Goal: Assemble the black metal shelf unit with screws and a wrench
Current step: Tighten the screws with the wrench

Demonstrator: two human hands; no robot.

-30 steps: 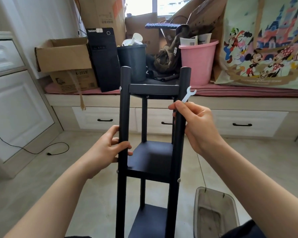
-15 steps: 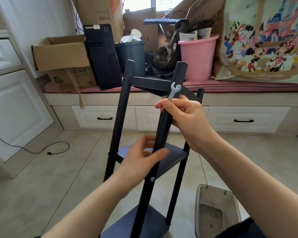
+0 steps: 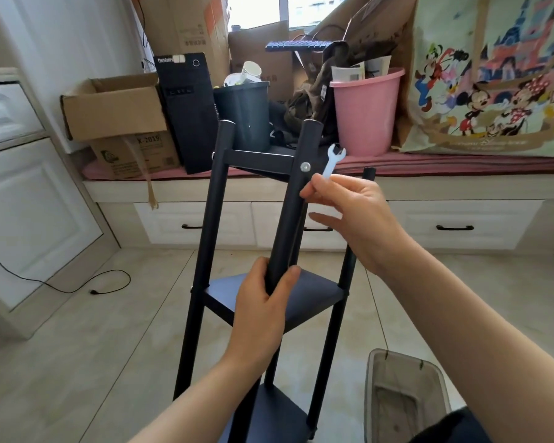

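Observation:
The black metal shelf unit stands on the tiled floor in front of me, with round posts and three flat shelves. My left hand grips the near post just above the middle shelf. My right hand pinches a small silver wrench between thumb and forefinger, its open jaw pointing up. The wrench is just right of a silver screw head on the near post at the top shelf, not touching it. Another screw shows on the left post.
A clear plastic bin sits on the floor at lower right. Behind the shelf, a window bench carries cardboard boxes, a black computer tower, a dark bin and a pink bucket. White cabinets and a cable lie left.
The shelf unit has been turned, so the screw on the near post faces me. My left hand moved from the left post to the near post. My right hand let go of the post.

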